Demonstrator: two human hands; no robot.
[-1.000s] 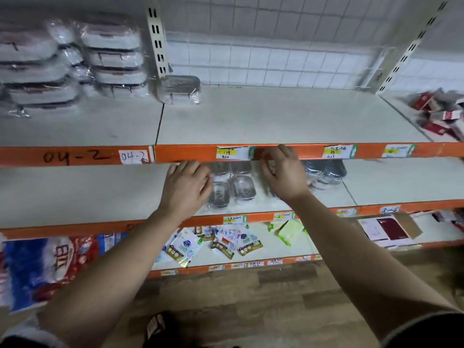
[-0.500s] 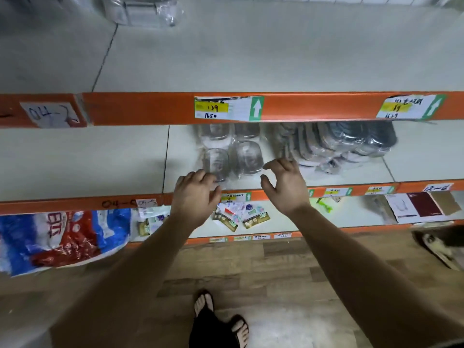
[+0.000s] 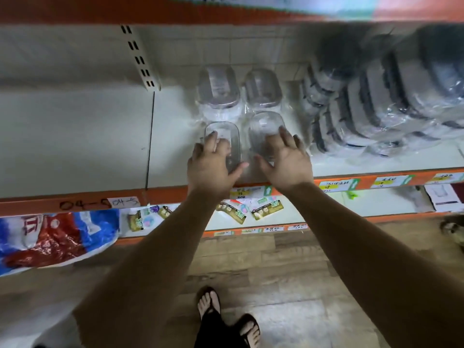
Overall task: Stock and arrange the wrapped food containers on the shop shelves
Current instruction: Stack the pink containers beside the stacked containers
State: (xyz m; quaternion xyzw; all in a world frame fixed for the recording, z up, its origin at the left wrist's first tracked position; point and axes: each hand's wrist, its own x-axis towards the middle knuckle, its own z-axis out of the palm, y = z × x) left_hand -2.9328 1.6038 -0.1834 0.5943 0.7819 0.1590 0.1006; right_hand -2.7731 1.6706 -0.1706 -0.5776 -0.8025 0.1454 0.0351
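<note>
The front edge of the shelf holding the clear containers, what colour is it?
Orange, on the white metal shelf's front edge, clearest in the head view.

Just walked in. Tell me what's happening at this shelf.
A person is reaching both hands onto the middle shelf. The left hand rests on the front left container, and the right hand rests on the front right container, both clear and plastic-wrapped. Neither is lifted. Two more wrapped containers stand right behind them. To the right, larger dark-lidded containers lean in a row.
</note>
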